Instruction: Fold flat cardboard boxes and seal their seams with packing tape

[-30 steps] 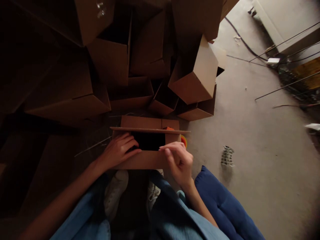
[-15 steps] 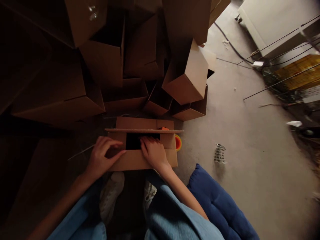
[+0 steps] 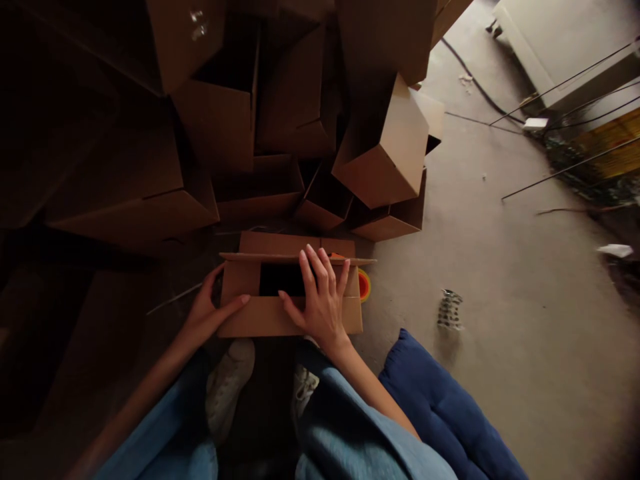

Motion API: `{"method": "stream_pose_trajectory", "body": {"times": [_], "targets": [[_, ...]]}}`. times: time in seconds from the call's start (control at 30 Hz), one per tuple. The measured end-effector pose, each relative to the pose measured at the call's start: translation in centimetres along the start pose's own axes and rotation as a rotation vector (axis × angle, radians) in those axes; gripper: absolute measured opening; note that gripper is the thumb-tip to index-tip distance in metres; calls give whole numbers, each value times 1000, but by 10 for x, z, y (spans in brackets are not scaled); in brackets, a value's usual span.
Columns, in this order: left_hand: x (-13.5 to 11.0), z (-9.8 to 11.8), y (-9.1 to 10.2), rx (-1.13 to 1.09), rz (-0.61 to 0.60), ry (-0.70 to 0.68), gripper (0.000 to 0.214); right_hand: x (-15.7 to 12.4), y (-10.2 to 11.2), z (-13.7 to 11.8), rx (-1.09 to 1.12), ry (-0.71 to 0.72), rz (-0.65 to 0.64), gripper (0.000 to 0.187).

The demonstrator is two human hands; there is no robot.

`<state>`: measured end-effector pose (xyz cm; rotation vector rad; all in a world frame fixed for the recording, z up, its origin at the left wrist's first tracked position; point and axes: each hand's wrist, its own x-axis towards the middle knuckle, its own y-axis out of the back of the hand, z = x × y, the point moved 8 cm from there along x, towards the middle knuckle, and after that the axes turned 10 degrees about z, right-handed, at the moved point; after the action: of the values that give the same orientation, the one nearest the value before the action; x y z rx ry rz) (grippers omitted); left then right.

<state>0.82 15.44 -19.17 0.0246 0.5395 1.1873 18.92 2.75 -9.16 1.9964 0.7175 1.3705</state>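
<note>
A small cardboard box (image 3: 273,319) lies on the floor before my feet, its end flaps folded in and a dark gap in the middle of its top. My left hand (image 3: 207,312) grips the box's left end, thumb on the top and fingers down the side, partly hidden. Over the gap, my right hand (image 3: 324,308) is open with fingers spread, the fingertips at the raised far flap (image 3: 280,257) and the thumb near the front flap. A yellow and orange tape roll (image 3: 365,285) shows beside the box's right end, and a bit of orange (image 3: 337,255) peeks out behind the far flap.
Open cardboard boxes (image 3: 387,160) are piled beyond the small box. To the right, a blue cushion (image 3: 435,407) and a small perforated piece (image 3: 450,310) lie on the concrete floor (image 3: 525,280). Thin rods (image 3: 565,170) and a white cabinet (image 3: 565,47) stand at upper right.
My right hand has come up out of the box's opening and spread its fingers over it. My left hand has shifted outward onto the box's left end. The view has shifted slightly.
</note>
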Motion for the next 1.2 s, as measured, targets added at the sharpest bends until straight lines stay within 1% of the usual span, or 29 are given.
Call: {"method": "stream_pose_trajectory", "body": {"times": [0.1, 0.27, 0.4, 0.53, 0.73, 0.87, 0.93, 1.0, 1.07, 1.13, 1.2], "targets": [[-2, -4, 0, -2, 16, 35, 82, 1, -3, -1, 10, -18, -10, 74], [-2, -5, -2, -44, 32, -2, 81, -1, 4, -3, 25, -23, 64, 71], [0, -5, -1, -45, 43, -9, 80, -4, 8, -3, 61, -32, 84, 69], [2, -4, 2, -33, 44, -54, 81, -6, 11, -2, 99, -26, 121, 66], [3, -4, 3, -17, 24, -81, 82, -12, 13, 1, 100, -59, 136, 54], [4, -7, 4, -7, 25, -46, 81, -15, 19, -2, 127, -16, 196, 41], [4, -7, 4, 1, 25, -58, 83, -17, 21, -3, 137, 14, 214, 34], [4, -5, 5, 15, 23, -100, 84, -18, 20, -4, 139, 26, 191, 27], [2, 0, 7, 34, 22, -172, 85, -18, 18, -4, 136, 21, 140, 22], [-1, 6, 10, 57, 22, -242, 87, -17, 17, -5, 137, 22, 102, 21], [-4, 10, 11, 73, 10, -275, 89, -16, 19, -7, 133, 30, 81, 21]]}}
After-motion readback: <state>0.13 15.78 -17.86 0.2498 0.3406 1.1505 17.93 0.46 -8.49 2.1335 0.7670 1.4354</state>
